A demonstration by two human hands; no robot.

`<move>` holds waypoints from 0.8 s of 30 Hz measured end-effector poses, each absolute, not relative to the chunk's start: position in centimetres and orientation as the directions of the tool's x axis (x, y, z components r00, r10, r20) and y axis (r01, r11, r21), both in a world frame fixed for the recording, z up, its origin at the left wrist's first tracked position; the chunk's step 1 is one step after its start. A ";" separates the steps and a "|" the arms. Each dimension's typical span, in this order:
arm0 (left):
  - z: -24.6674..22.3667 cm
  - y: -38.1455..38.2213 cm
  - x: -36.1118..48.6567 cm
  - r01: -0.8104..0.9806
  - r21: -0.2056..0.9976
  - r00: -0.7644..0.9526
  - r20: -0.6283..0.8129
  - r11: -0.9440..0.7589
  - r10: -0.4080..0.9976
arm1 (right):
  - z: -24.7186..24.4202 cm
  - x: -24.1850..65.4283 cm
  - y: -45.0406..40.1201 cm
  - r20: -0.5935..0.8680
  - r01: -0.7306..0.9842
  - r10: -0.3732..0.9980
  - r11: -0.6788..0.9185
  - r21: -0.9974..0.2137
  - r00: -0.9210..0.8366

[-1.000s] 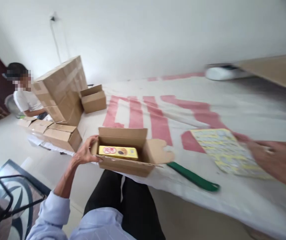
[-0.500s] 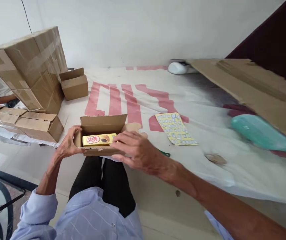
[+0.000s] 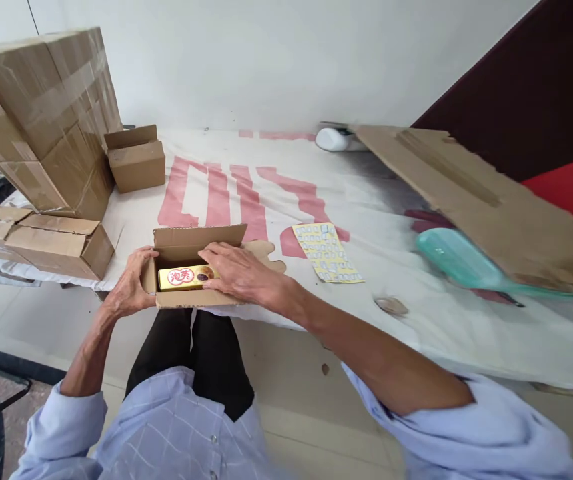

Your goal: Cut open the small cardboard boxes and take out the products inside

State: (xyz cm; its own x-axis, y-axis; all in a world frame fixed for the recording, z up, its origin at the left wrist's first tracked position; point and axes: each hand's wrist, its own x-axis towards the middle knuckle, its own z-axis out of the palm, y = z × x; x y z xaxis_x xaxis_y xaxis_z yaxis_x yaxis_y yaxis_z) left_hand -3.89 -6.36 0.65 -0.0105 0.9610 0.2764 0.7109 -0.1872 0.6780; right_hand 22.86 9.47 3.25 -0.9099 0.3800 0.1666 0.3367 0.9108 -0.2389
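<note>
A small open cardboard box (image 3: 199,235) stands at the near edge of the table, its back flap raised. Inside lies a yellow carton (image 3: 171,279) with red lettering and a picture of a round pastry. My left hand (image 3: 133,283) is closed around the box's left end, thumb at the front and fingers behind. Stretched over the right part of the opening, my right hand (image 3: 239,272) has its fingers toward the back wall and its thumb by the yellow carton. It hides the carton's right end and the box's right side.
Taped cardboard boxes (image 3: 41,120) are stacked at the left, with a smaller open box (image 3: 139,167) beside them. Right of my hands lie a yellow sticker sheet (image 3: 329,253), a brown scrap (image 3: 391,306) and a green tape dispenser-like object (image 3: 459,257). A cardboard sheet (image 3: 466,193) leans behind.
My right hand has moved left over the box and now reaches farther across the opening, covering more of the yellow carton. My left hand keeps its grip. The camera view has shifted right.
</note>
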 end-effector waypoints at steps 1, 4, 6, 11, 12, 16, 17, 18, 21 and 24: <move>0.6 -6.3 -3.9 0.709 0.679 -0.012 0.282 -0.190 0.959 | 3.2 22.3 9.9 0.096 0.344 0.375 0.908 -0.239 -0.922; 0.5 -6.0 -4.0 0.700 0.685 -0.018 0.299 -0.201 0.954 | 4.0 21.9 10.5 -0.020 0.369 0.379 0.886 -0.282 -0.925; 0.5 -5.8 -4.0 0.698 0.692 -0.031 0.289 -0.186 0.957 | 5.2 22.6 10.7 0.054 0.390 0.437 0.847 -0.361 -0.898; 1.9 -5.9 -5.0 0.694 0.712 -0.058 0.205 -0.108 0.977 | 8.9 25.6 11.6 0.253 0.206 0.610 0.580 -0.788 -0.751; 2.6 -5.9 -5.4 0.695 0.711 -0.060 0.208 -0.109 0.976 | 9.4 26.0 11.7 0.262 0.131 0.627 0.508 -0.851 -0.733; 6.3 -5.5 -6.2 0.639 0.743 -0.121 0.352 -0.198 0.928 | 10.0 25.8 12.0 0.275 -0.090 0.668 0.298 -0.950 -0.691; 7.2 -5.2 -5.8 0.583 0.776 -0.141 0.388 -0.240 0.911 | 9.9 25.4 12.0 0.280 -0.117 0.679 0.276 -0.954 -0.679; 8.0 -4.8 -5.2 0.512 0.811 -0.154 0.409 -0.281 0.899 | 9.7 24.9 11.9 0.287 -0.141 0.690 0.262 -0.955 -0.664; 9.6 -3.3 -2.5 0.304 0.880 -0.132 0.418 -0.365 0.899 | 9.3 23.0 11.3 0.320 -0.223 0.727 0.230 -0.947 -0.608; 10.7 -2.1 0.2 0.215 0.883 -0.115 0.448 -0.418 0.887 | 9.5 21.0 10.2 0.377 -0.301 0.763 0.248 -0.921 -0.526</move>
State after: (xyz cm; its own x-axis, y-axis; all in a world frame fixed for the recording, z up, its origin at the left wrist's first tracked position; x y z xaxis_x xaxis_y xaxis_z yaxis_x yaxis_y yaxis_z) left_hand 0.17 -2.12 10.73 -0.1146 0.8869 0.4476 0.2148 -0.4178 0.8828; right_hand 21.03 10.24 9.51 -0.5256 0.7628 0.3766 -0.3006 0.2476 -0.9210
